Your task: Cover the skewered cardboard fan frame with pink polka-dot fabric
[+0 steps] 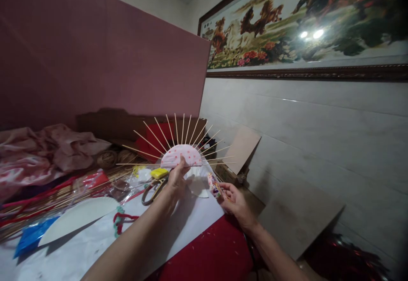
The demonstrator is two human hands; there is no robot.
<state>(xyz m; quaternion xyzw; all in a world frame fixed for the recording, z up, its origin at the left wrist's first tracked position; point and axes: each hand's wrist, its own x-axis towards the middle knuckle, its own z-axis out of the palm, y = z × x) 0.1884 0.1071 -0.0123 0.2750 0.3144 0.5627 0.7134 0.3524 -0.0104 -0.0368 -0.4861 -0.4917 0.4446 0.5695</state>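
Note:
My left hand is closed on the base of a half-round fan frame, the thumb pressed on its front. Its centre is pale pink with red dots, and several thin sticks spread outward from it. My right hand grips a small multicoloured patterned piece; its exact kind I cannot make out. The two held things are apart. Beside my left wrist lies a pair of scissors, partly hidden by the arm. A white curved piece lies on the table between my hands.
At left on the white table covering are a large white half-disc, a blue packet, a yellow packet, pipe cleaners and a bundle of thin sticks. Pink cloth lies behind. Cardboard leans against the right wall.

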